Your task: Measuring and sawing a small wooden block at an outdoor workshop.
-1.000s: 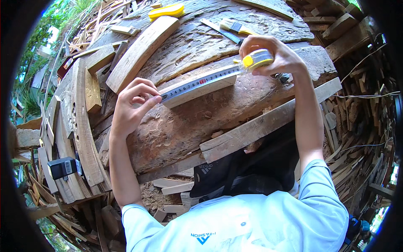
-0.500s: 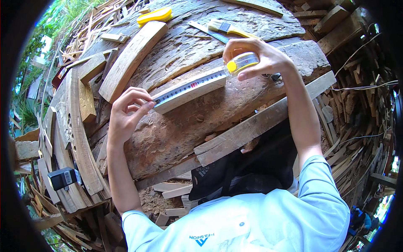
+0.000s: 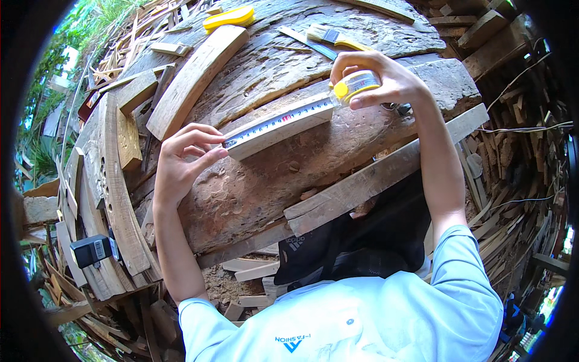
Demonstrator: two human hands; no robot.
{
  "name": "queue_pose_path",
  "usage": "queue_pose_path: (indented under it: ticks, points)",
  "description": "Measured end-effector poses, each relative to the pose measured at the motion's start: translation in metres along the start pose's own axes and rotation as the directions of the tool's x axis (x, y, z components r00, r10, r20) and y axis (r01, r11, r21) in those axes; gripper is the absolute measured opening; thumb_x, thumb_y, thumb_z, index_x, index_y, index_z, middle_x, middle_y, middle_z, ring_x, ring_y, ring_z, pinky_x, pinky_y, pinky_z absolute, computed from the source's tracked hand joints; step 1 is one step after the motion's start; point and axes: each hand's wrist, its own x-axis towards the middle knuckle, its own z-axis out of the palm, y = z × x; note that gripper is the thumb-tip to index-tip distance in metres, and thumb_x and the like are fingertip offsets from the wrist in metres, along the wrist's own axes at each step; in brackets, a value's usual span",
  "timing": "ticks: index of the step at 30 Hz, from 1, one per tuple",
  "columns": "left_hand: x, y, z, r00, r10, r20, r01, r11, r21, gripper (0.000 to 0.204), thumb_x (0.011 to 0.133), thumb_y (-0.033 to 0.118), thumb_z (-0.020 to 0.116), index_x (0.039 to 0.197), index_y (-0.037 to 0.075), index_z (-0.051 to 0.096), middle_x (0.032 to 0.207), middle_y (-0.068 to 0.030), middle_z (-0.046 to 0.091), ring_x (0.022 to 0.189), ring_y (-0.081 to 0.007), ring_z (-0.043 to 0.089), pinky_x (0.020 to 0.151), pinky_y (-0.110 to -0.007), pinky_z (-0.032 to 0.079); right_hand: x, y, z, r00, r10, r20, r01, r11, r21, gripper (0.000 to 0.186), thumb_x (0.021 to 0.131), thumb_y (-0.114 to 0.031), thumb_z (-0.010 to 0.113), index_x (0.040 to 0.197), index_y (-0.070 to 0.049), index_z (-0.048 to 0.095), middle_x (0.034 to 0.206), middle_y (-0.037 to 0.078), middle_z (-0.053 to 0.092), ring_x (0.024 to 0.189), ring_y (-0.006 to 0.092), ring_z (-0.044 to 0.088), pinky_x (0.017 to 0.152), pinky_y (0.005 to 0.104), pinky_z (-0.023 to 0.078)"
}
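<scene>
A yellow and clear tape measure [image 3: 360, 83] is gripped in my right hand [image 3: 395, 81], thumb below its case and fingers curled over the top. Its pale blade [image 3: 274, 125] runs out leftward along the top of a short squared wooden block [image 3: 286, 134]. At the block's left end, my left hand [image 3: 180, 158] pinches the blade's tip with thumb and fingers; the exact contact is partly hidden. The block lies on a large, worn wooden log [image 3: 253, 199], slanting up to the right.
Beyond the blade lie a paintbrush [image 3: 329, 35], a flat metal strip [image 3: 304, 42] and a yellow tool [image 3: 229, 19]. A curved plank [image 3: 196, 84] rests at left, near a black box [image 3: 90, 252]. A long board [image 3: 356, 187] edges the log close to me.
The view has shifted slightly, so things sit a little further right in the picture. Both hands keep their holds, with the blade still stretched along the block.
</scene>
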Motion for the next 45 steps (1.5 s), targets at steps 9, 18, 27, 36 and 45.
queue_pose_path:
  ticks: [9,18,27,36,45]
  points:
    - [0.0,-0.003,0.001,0.999,0.053,-0.004,-0.053,0.998,0.035,0.016,0.085,0.018,0.087,0.096,0.008,0.081,0.106,-0.0057,0.074,0.091,-0.0119,0.071,0.074,-0.025,0.059,-0.001,-0.003,0.001,0.999,0.031,-0.03,-0.03,0.999,0.028,0.072,0.065,-0.071,0.083,0.109,-0.015,0.072,0.104,0.005,0.072,0.094,0.019,0.069,0.084,0.0356,0.058]
    - [-0.001,0.0,0.003,1.0,0.03,-0.001,-0.03,0.999,0.027,0.018,0.085,0.017,0.086,0.098,0.008,0.08,0.108,-0.0055,0.072,0.086,-0.0093,0.07,0.073,-0.025,0.059,0.001,-0.005,0.001,0.998,-0.049,-0.034,0.054,0.988,0.144,0.057,0.067,-0.045,0.092,0.106,-0.011,0.07,0.106,0.004,0.07,0.096,0.0146,0.068,0.093,0.0328,0.057]
    - [0.002,-0.004,0.003,0.998,0.055,0.04,-0.058,0.996,0.067,0.04,0.081,0.031,0.089,0.111,0.009,0.075,0.109,-0.0056,0.073,0.089,-0.0138,0.07,0.078,-0.03,0.06,-0.001,0.001,0.0,0.996,-0.015,-0.093,0.027,0.991,0.13,0.052,0.074,-0.047,0.09,0.109,-0.012,0.073,0.099,0.003,0.073,0.085,0.0125,0.068,0.079,0.0308,0.059]
    - [0.002,-0.007,0.01,0.927,0.338,-0.161,-0.256,0.886,0.386,0.037,0.076,0.023,0.086,0.107,0.007,0.074,0.105,-0.0095,0.077,0.099,-0.0222,0.072,0.095,-0.038,0.055,0.002,-0.005,0.0,0.797,0.09,-0.597,0.014,0.986,0.167,0.046,0.083,-0.034,0.09,0.112,-0.002,0.074,0.096,0.004,0.074,0.085,0.0086,0.068,0.075,0.0261,0.057]
    - [-0.006,0.013,0.02,0.516,0.664,-0.54,-0.57,0.738,0.362,0.051,0.074,0.018,0.094,0.115,0.001,0.07,0.102,-0.0145,0.076,0.092,-0.0248,0.074,0.082,-0.035,0.06,0.032,-0.121,0.025,0.731,-0.518,-0.444,0.62,0.776,0.114,0.05,0.08,-0.015,0.091,0.124,-0.008,0.067,0.111,0.006,0.075,0.101,0.0164,0.074,0.084,0.0292,0.064]
